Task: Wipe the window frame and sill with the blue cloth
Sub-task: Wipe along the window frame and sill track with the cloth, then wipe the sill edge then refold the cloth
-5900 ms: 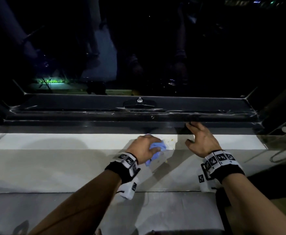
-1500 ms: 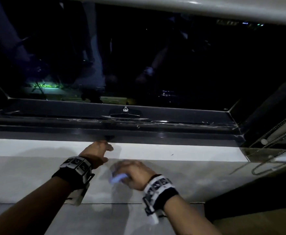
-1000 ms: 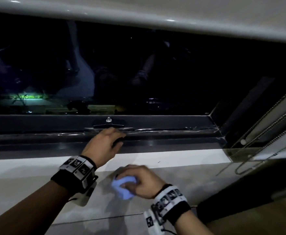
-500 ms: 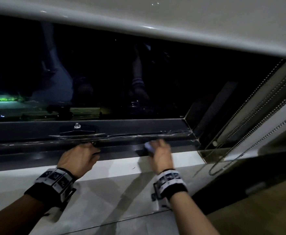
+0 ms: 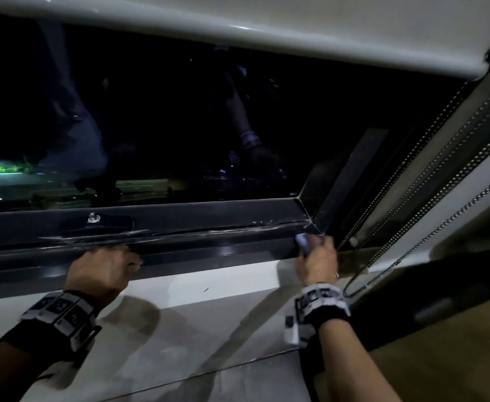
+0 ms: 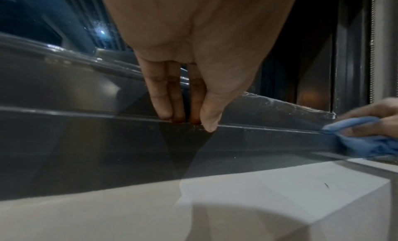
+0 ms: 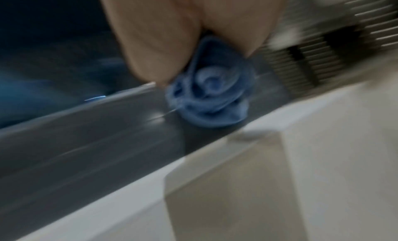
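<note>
Right hand at 3 o'clock of the head view, fingers curled round the bunched blue cloth, pressing it onto the dark metal window frame at its lower right corner, where the bottom rail meets the side rail. In the right wrist view, blurred, the cloth is wadded under the fingers and sits on the grey frame ledge, just above the white sill. In the left wrist view the cloth shows at 3 o'clock, touching the frame edge.

Left hand at 9 o'clock, holding nothing, fingers fairly straight and close together, tips resting on the lip of the frame's bottom rail; thumb tip touches the same edge. Hands well apart along the rail.

White stone sill runs below the frame, small dark speck on it between the hands. Bead chains of a blind hang at 3 o'clock, just beside the right hand. Small frame latch at 10 o'clock. Dark glass pane above.
</note>
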Demonstrator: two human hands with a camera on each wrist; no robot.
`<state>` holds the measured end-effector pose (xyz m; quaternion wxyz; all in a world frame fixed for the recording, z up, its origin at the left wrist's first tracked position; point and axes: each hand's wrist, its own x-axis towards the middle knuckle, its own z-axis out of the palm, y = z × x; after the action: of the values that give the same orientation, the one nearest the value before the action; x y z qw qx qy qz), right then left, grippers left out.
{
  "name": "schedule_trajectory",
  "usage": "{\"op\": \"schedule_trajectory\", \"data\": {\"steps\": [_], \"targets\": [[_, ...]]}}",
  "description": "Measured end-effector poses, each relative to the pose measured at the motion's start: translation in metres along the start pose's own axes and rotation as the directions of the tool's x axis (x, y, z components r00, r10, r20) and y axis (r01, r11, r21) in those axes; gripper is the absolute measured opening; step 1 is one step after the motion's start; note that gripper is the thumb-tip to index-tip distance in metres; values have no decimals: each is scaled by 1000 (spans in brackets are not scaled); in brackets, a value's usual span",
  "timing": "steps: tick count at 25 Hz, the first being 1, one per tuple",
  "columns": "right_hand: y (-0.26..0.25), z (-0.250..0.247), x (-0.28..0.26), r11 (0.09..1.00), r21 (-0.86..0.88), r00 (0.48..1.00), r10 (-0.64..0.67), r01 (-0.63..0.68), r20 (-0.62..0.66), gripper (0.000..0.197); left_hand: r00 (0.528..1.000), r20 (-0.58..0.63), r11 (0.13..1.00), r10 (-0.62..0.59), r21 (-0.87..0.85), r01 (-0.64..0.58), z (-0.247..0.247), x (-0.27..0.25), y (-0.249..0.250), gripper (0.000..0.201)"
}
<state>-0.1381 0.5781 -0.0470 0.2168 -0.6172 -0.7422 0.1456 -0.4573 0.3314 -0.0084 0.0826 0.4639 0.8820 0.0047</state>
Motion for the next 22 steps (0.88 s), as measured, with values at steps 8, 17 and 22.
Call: {"op": "schedule_trajectory", "data": {"steps": [8, 17, 22], "targets": [[-5, 8, -10, 897, 353, 959, -212, 267, -186, 32, 1000, -24, 1000, -3, 30, 4, -7, -5, 9, 25], [-106, 45, -92, 594, 525, 550, -794, 610, 260, 43, 992, -34, 989, 119, -86, -121, 6, -17, -18, 30], [-92, 56, -104, 924, 258, 941, -319, 283, 113, 24, 994, -46, 977, -95, -196, 84, 14, -58, -97, 25]]}}
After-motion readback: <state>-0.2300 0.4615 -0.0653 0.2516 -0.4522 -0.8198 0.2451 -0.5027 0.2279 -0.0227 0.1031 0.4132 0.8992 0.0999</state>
